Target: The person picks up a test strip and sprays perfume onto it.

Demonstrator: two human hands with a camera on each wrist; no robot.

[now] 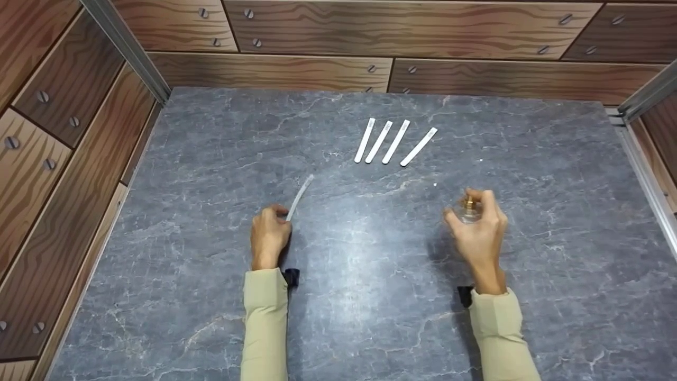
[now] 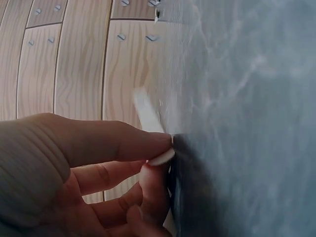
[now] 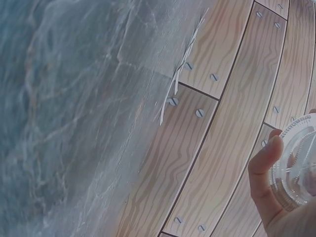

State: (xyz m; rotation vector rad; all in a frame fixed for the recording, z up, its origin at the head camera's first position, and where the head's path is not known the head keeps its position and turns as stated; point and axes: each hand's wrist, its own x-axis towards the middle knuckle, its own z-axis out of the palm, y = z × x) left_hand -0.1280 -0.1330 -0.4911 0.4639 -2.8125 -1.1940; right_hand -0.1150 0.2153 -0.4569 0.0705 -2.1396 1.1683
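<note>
In the head view, my left hand (image 1: 268, 235) pinches one end of a thin white paper strip (image 1: 300, 197). The strip bends slightly and points away to the far right. Up close in the left wrist view, thumb and forefinger clamp the strip (image 2: 148, 112) just by the tabletop. Farther right, my right hand (image 1: 482, 230) holds a small clear glass perfume bottle (image 1: 468, 216) with a gold neck, between thumb and fingers. Its round ridged glass (image 3: 295, 170) shows at the right edge of the right wrist view, partly cut off.
Several white paper strips (image 1: 395, 142) with small print at their far ends lie side by side toward the back of the grey marbled table (image 1: 211, 159). A tiny white speck (image 1: 435, 184) lies nearer. Wood-patterned walls (image 1: 317, 29) border the table.
</note>
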